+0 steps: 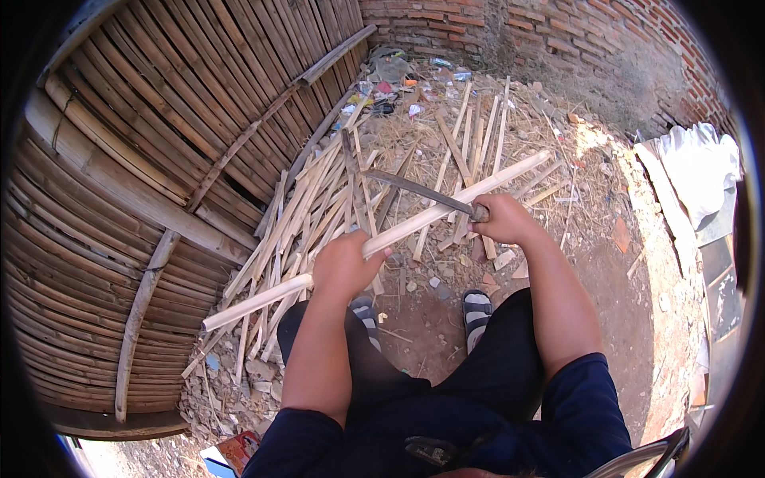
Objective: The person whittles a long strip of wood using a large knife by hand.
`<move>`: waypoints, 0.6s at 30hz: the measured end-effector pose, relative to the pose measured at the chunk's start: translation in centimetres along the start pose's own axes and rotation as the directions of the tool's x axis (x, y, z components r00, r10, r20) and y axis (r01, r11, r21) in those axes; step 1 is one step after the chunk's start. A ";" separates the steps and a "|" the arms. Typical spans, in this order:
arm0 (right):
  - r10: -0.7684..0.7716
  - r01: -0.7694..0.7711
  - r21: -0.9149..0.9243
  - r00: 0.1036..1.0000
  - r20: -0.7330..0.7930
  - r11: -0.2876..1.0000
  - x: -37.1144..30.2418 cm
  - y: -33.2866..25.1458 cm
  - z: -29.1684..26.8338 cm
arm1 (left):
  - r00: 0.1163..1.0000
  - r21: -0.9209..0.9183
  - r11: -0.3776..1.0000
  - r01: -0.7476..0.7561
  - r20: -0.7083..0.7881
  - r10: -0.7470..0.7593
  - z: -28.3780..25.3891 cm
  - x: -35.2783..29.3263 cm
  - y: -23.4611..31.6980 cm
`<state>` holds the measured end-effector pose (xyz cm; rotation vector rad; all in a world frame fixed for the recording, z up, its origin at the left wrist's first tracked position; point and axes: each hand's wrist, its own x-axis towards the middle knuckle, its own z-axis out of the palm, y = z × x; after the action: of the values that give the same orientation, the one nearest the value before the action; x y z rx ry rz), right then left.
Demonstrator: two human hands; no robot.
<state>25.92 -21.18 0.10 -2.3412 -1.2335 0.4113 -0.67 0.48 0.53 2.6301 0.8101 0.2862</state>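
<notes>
My left hand (344,263) is wrapped round a long, pale strip of wood or bamboo (406,228), which slants from the lower left up to the far right in front of me. In my right hand (500,219) is the handle of a machete (422,191). Its dark, narrow blade points up and to the left, crossing over the strip close to the handle. Whether the edge touches the strip, I cannot tell. Both hands are above my knees.
Many cut strips (307,207) lie heaped at the left and ahead. A bamboo slat wall (151,159) rises on the left, a brick wall (550,40) at the back. Litter (390,84) fills the far corner. White sacking (701,171) hangs at the right. My sandalled feet stand on dirt.
</notes>
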 end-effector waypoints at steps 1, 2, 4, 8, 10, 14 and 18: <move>-0.012 0.012 -0.012 1.000 -0.005 1.000 0.1 0.3 0.2 | 1.000 0.004 1.000 -0.002 0.002 0.002 0.0 0.0 0.0; -0.024 0.024 -0.023 1.000 -0.009 0.999 0.3 0.8 0.5 | 1.000 0.008 1.000 -0.004 0.003 0.004 0.0 0.0 0.1; -0.041 0.040 -0.033 0.999 -0.007 0.999 0.5 1.1 0.7 | 1.000 0.014 1.000 -0.004 0.007 0.004 0.0 0.0 0.1; -0.042 0.042 -0.035 0.999 0.002 0.999 0.5 1.0 0.7 | 0.999 0.039 0.999 0.004 0.040 -0.005 -0.2 0.0 0.1; -0.032 0.032 -0.034 0.999 0.008 0.999 0.6 0.9 0.8 | 0.998 0.049 0.999 0.010 0.056 -0.013 -0.3 0.0 0.2; -0.016 0.017 -0.035 0.999 0.032 0.999 0.6 0.9 0.8 | 0.998 0.046 0.999 0.006 0.056 -0.008 -0.2 0.0 0.1; -0.018 0.019 -0.028 0.999 0.044 0.999 0.4 0.6 0.5 | 0.998 0.044 0.999 0.006 0.064 -0.009 -0.2 0.0 0.1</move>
<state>26.33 -21.01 -0.70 -2.3546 -1.2883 0.4431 -0.68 0.46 0.79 2.6622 0.8136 0.1832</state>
